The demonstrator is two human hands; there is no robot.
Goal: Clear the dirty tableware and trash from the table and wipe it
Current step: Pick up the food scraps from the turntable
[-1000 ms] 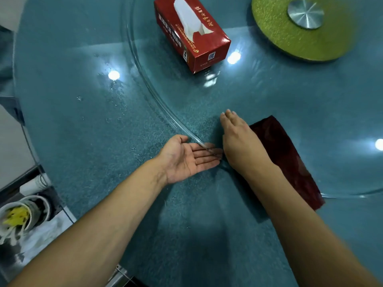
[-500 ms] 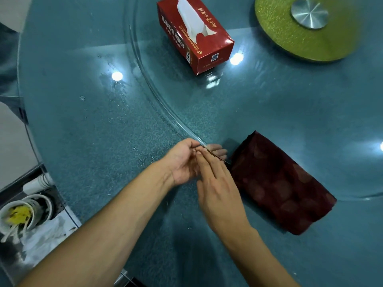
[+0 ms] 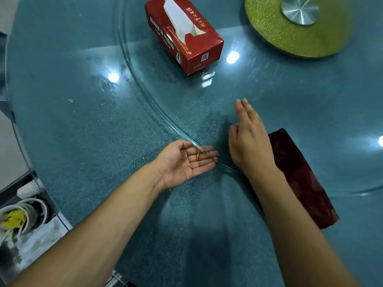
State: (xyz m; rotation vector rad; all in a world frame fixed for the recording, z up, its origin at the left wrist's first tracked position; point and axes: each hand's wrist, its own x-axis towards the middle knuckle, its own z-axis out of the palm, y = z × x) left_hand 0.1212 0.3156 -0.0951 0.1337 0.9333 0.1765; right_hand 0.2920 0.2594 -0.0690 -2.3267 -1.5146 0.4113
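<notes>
— Two hands over the table (image 3: 87,141); how do they lie?
— Left hand (image 3: 184,160) palm up, fingers straight and together, tips under the glass turntable's (image 3: 145,94) edge, a small yellow scrap (image 3: 198,155) on them. Right hand (image 3: 248,139) flat, fingers straight, close together.
— The cloth (image 3: 300,175)?
— On the turntable, just right of the right hand, partly under its wrist.
— Anything else?
— Tissue box (image 3: 186,38) farther back.

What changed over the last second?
The right hand came to the left palm, then moved back out flat beside the cloth. The left hand stayed open at the turntable edge, now with yellow scraps in it. The tissue box stayed put.
</notes>
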